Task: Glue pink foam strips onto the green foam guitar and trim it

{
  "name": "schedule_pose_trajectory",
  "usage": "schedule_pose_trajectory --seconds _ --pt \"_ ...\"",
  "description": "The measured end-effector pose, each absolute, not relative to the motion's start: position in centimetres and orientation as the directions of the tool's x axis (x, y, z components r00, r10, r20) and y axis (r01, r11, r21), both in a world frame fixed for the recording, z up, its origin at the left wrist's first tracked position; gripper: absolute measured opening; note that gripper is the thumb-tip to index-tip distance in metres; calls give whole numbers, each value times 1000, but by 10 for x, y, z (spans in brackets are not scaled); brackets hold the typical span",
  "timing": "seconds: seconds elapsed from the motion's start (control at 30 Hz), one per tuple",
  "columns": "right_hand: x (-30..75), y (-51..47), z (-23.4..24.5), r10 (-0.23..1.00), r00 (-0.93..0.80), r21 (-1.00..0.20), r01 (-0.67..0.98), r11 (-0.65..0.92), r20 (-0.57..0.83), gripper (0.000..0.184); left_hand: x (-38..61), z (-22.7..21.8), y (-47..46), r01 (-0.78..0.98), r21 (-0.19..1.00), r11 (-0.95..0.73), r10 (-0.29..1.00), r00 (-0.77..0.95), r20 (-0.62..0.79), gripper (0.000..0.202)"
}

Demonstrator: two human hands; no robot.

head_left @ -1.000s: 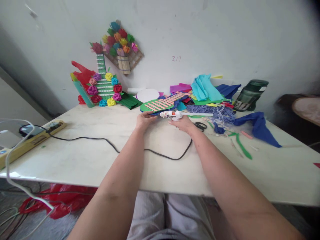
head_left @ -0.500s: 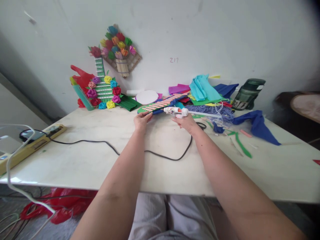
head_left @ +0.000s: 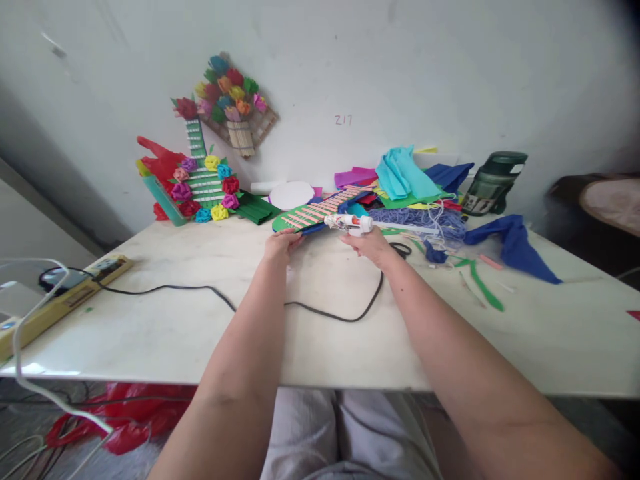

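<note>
My left hand [head_left: 284,244] grips the near left edge of a flat green and blue craft board [head_left: 283,222]. Pink strips lie in a row across the board, which narrows toward its far right end. In my right hand [head_left: 367,245] is a white hot glue gun [head_left: 349,223], with a pale glue stick [head_left: 403,227] jutting from its back. The gun's nozzle points left, close to the board's near edge; whether it touches cannot be made out. A black cord [head_left: 330,311] curves over the table from near my right hand.
A flower-covered green craft [head_left: 207,183] leans at the back left. Crepe paper [head_left: 401,175], purple yarn [head_left: 417,219] and a dark bottle [head_left: 495,183] stand at the back right. Black scissors [head_left: 401,249] lie by my right wrist. A yellow power strip [head_left: 65,300] sits at left.
The board's left part has tilted up, showing more of its green face. Both hands keep their hold, and the glue gun stays near the board's edge. The view has shifted slightly.
</note>
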State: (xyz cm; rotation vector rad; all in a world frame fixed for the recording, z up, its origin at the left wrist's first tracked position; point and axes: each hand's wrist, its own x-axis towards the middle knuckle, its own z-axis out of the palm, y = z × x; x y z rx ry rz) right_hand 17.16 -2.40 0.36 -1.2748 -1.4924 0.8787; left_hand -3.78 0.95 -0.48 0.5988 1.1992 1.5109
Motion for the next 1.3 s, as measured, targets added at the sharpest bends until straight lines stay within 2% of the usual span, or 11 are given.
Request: schedule_pose_trajectory --seconds 0.3,0.53,0.7,0.97,1.17,1.3 --pt "166 -27 3 976 29 -962 176 210 218 17 -32 3 10 -402 896 190 880 -335 -337 27" --pt "160 -28 2 977 79 -966 180 184 200 19 -34 1 16 -377 890 257 869 -312 -383 34" --pt "159 -28 1 974 86 -966 175 192 209 18 -36 1 14 -315 915 253 908 -249 -338 41" --pt "158 -32 3 973 107 -964 197 179 202 17 -38 7 5 -397 886 241 933 -156 -324 34" --pt "160 -25 -3 971 111 -955 235 183 214 14 -48 -2 0 -426 885 187 978 -8 -211 53" --pt "159 -24 -5 970 114 -953 245 180 213 13 -47 -3 -1 -441 884 153 984 -13 -177 45"
